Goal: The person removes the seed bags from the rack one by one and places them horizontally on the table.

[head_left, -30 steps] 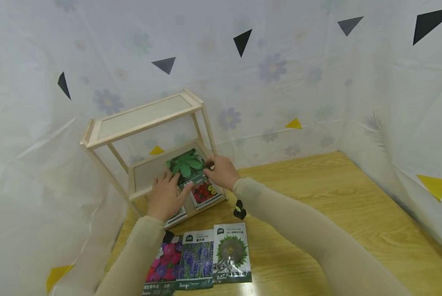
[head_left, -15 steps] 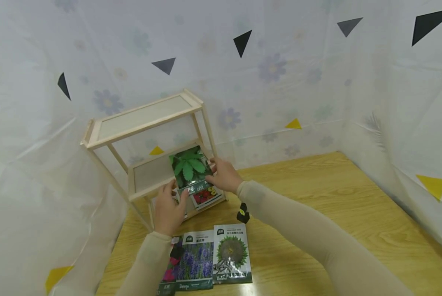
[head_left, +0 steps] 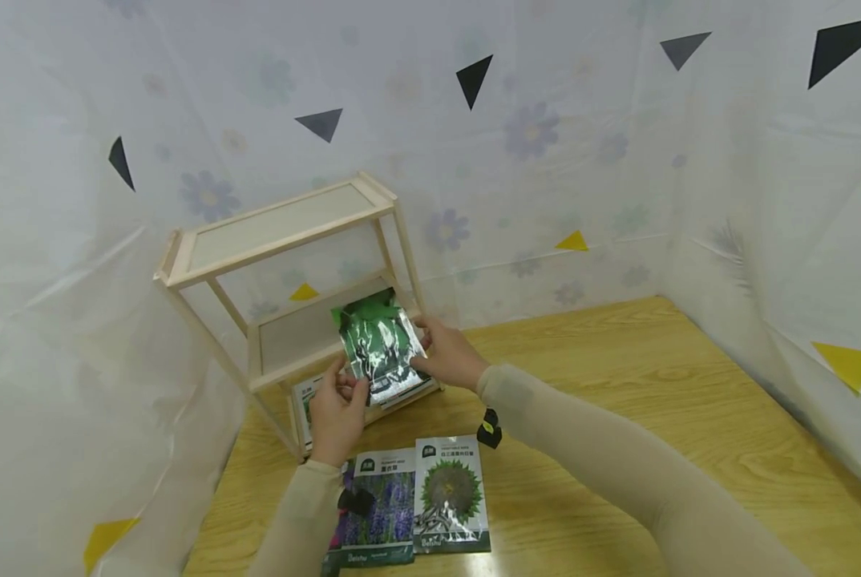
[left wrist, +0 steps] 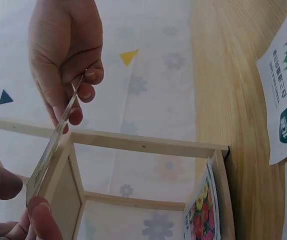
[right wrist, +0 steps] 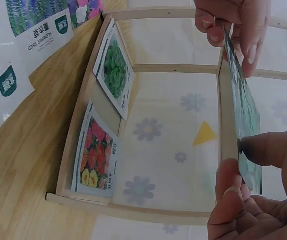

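Note:
In the head view a glossy green seed packet is held up tilted in front of the wooden rack's middle shelf, glare covering much of its face. My left hand pinches its lower left edge between thumb and fingers. On its right edge, my right hand has a similar pinch. Both wrist views show the packet almost edge-on. Below it, on the rack's bottom shelf, lean a seed packet with red and yellow flowers and a green-leaf seed packet, apart from each other.
The two-tone wooden rack stands on the table's left, near the curtain. In front of it lie a sunflower seed packet and a lavender seed packet. My left wrist mostly hides a pink-flower packet beside them.
The green packet has tilted so that its face catches glare, and has come slightly toward me. My left hand went from lying spread on it to pinching its lower edge; both hands moved rightward and down.

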Action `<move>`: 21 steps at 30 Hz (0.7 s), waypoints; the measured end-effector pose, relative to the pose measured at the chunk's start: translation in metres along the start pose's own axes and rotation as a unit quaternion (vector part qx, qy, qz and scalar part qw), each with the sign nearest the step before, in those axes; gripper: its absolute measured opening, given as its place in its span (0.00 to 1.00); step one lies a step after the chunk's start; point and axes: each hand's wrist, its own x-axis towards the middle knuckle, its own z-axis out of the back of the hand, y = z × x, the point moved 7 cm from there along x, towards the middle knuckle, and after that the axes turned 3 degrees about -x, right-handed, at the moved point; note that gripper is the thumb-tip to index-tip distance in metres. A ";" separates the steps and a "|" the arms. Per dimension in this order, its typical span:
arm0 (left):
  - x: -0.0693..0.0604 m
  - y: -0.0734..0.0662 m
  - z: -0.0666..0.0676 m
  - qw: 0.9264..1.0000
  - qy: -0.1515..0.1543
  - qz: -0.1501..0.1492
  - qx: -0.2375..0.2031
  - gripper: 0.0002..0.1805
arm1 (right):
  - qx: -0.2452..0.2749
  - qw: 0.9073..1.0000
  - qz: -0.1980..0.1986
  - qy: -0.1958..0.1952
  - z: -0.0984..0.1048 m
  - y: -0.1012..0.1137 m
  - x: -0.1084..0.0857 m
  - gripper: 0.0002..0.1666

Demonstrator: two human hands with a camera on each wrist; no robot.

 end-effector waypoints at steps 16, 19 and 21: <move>-0.033 0.008 -0.008 0.994 0.014 0.045 -0.097 0.27 | 0.038 0.998 0.032 0.028 -0.001 -0.002 -0.025 0.38; -0.039 0.005 -0.010 0.994 0.017 0.038 -0.106 0.27 | 0.047 0.998 0.041 0.017 0.005 -0.003 -0.031 0.37; -0.044 0.003 -0.012 0.993 0.024 0.033 -0.110 0.27 | 0.057 0.997 0.046 0.010 0.010 -0.003 -0.036 0.38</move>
